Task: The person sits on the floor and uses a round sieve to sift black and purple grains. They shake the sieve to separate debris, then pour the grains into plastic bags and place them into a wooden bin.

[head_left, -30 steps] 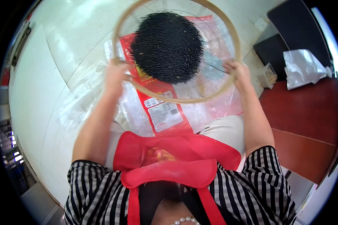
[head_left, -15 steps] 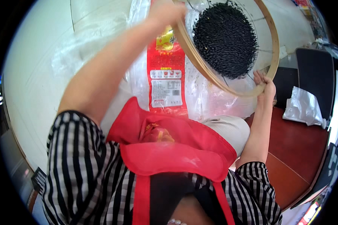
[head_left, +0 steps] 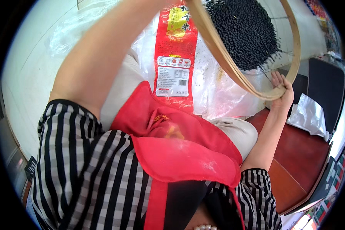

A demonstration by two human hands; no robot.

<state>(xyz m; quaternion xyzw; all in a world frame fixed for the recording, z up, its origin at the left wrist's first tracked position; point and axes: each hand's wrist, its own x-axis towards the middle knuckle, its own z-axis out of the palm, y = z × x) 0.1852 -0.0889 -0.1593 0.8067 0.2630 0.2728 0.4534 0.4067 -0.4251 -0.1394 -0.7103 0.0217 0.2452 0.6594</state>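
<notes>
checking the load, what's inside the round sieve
A heap of small black seeds fills the sieve, piled toward its far side. The mesh beneath the heap is covered.

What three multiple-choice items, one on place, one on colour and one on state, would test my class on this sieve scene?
1. Where is the right hand?
A. on the sieve's rim
B. on the apron
C. on the dark table

2. What colour are the grains in the sieve?
A. white
B. black
C. yellow

3. How is the sieve held?
A. flat on the floor
B. upside down
C. tilted in the air

Answers: 1 A, fingers curl round the wooden rim; 2 B, the heap is black; 3 C, it slants above the plastic sheet, lifted.
</notes>
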